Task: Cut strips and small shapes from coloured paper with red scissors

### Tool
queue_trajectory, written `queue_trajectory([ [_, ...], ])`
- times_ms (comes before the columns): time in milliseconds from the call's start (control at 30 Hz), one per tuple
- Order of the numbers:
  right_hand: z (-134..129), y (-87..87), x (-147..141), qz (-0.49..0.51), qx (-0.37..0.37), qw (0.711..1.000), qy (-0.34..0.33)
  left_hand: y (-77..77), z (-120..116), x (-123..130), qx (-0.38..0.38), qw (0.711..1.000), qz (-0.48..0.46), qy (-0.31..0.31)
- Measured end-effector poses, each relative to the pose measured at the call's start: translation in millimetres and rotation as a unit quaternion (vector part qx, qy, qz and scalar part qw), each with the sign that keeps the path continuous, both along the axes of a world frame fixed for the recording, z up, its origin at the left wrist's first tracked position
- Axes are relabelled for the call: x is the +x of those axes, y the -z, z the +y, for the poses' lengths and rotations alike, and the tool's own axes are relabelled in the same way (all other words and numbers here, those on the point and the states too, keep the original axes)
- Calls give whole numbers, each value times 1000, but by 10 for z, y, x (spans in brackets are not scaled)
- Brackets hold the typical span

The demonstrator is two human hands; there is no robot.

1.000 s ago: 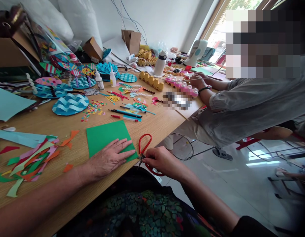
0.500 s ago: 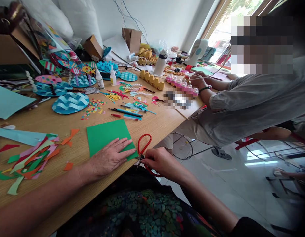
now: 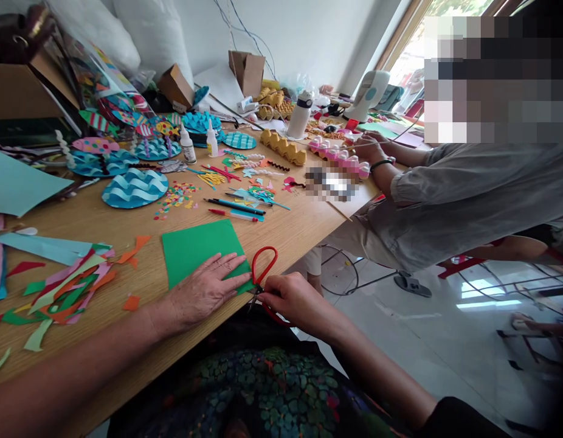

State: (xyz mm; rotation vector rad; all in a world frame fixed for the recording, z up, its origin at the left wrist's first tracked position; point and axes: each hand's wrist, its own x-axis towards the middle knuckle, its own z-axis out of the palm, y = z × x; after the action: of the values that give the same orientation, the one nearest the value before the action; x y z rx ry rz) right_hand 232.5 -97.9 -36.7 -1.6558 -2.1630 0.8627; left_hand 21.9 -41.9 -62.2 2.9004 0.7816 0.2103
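A square sheet of green paper [image 3: 194, 248] lies near the table's front edge. My left hand [image 3: 207, 286] rests flat on its lower right part, fingers spread. Just right of that corner, at the table edge, my right hand [image 3: 293, 301] is closed on a pair of scissors [image 3: 255, 271] with red loop handles. One loop stands up above my fingers and the other hangs below them. The short metal blades point down and left beside the paper's corner; whether they touch the paper I cannot tell.
Coloured paper scraps [image 3: 72, 292] lie at the left. Behind the green sheet are pens [image 3: 236, 207], confetti dots [image 3: 176, 198], glue bottles [image 3: 211, 143] and a blue wavy paper disc [image 3: 135, 187]. At the right, a seated person [image 3: 445, 194] works by a pink egg-carton strip [image 3: 338, 158].
The scissors and my right hand have shifted slightly left, closer to the paper's corner. My left hand stays on the sheet. The whole view has turned a little.
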Motion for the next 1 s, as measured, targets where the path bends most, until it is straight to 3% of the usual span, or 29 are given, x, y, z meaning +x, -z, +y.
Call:
queue_trajectory([
  [333, -4, 11, -15, -7, 17, 1000, 2, 70, 22, -281, 0, 1000, -23, 1],
  [1000, -23, 20, -60, -16, 20, 1000, -3, 90, -40, -235, 7, 1000, -29, -2],
])
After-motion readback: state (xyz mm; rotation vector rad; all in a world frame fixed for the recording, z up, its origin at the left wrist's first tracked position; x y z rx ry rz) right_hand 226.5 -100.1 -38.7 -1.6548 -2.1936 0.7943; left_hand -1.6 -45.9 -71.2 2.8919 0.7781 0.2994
